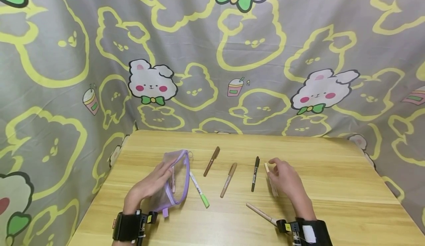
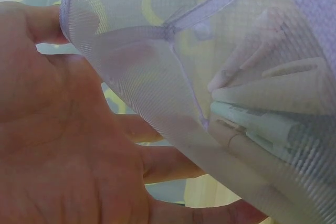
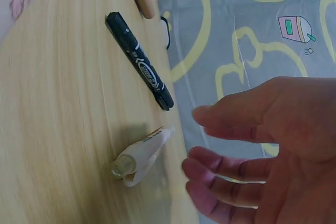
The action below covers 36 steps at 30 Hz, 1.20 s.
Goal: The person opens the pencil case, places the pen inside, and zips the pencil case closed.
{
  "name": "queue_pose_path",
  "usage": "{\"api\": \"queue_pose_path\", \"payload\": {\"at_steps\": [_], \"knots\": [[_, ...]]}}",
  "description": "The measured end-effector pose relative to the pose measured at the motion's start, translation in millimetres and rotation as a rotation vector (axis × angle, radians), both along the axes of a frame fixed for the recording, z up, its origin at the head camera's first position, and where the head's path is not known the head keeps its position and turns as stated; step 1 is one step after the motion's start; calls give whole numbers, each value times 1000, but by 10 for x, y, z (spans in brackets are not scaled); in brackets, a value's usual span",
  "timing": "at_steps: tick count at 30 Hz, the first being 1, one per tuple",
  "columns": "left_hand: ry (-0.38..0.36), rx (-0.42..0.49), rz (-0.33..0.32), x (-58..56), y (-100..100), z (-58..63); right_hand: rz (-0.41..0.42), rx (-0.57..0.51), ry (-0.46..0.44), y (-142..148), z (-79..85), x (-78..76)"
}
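My left hand lies against a purple mesh pouch, its fingers straight along the pouch's side. In the left wrist view the fingers pass behind the mesh, and several pale pens show inside. My right hand hovers by a cream marker on the table. Its fingers are loosely bent and apart from that marker in the right wrist view. Left of the cream marker lies a black marker. A beige pen lies nearer the front, partly hidden by the right wrist's camera.
A green-capped marker lies right beside the pouch. Further right are a dark brown marker and a tan marker. The wooden table meets a patterned curtain behind it and at both sides.
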<state>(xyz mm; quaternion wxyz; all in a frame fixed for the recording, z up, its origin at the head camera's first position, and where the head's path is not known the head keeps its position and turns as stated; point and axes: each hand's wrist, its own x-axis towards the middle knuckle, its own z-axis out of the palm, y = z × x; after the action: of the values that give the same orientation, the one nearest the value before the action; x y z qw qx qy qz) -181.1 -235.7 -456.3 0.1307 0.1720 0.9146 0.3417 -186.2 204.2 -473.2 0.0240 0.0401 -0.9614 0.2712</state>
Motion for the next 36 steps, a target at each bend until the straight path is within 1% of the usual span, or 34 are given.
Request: {"api": "queue_pose_path", "payload": {"at_steps": [5,7,12,17,23,28,32,36], "knots": [[5,-5,-5,-4,-2,-6,-8,-24,-125,8,-28,17],[9,-7,-3,-5,-4,-7,-8,-30,-160,8,-33,18],[10,-4,5,-2,-11,-1,-13,-38,-190,-14,-40,21],[-9,22,9,4,-12,-4,-18,-42,-208,-20,-48,41],[-11,43,9,-3,1,-7,-13,-8,-191,23,-23,57],[-8,35,4,0,6,-1,-12,-27,-159,23,29,56],[-4,27,4,5,-4,1,27,-58,-100,-62,115,32],[1,29,5,7,-4,2,82,-93,-30,-192,192,11]]}}
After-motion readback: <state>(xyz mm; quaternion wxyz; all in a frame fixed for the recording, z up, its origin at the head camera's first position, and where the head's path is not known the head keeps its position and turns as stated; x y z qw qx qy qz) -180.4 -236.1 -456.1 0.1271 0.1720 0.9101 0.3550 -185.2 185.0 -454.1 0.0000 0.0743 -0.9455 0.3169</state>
